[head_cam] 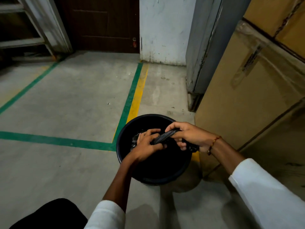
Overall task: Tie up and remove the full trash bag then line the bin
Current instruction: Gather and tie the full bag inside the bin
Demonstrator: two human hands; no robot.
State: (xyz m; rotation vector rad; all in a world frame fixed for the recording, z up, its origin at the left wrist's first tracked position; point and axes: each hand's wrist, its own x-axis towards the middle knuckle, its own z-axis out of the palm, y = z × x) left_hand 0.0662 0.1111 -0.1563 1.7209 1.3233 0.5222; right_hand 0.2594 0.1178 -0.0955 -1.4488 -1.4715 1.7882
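A round black bin [122, 138] stands on the concrete floor, seen from above. Inside it sits a black trash bag [164, 136] whose top is gathered into a twisted strand above the bin's mouth. My left hand [147, 144] grips the lower end of that strand over the bin's middle. My right hand [189, 135] holds the other end near the bin's right rim, with loose bag plastic hanging under its palm. The bag's contents are hidden in the dark interior.
Stacked cardboard boxes [247, 96] stand close on the right of the bin. A grey metal door frame [199, 47] and a white wall [163, 30] rise behind. Green and yellow floor lines [135, 90] run past the bin. A dark wooden door [102, 23] is at the back.
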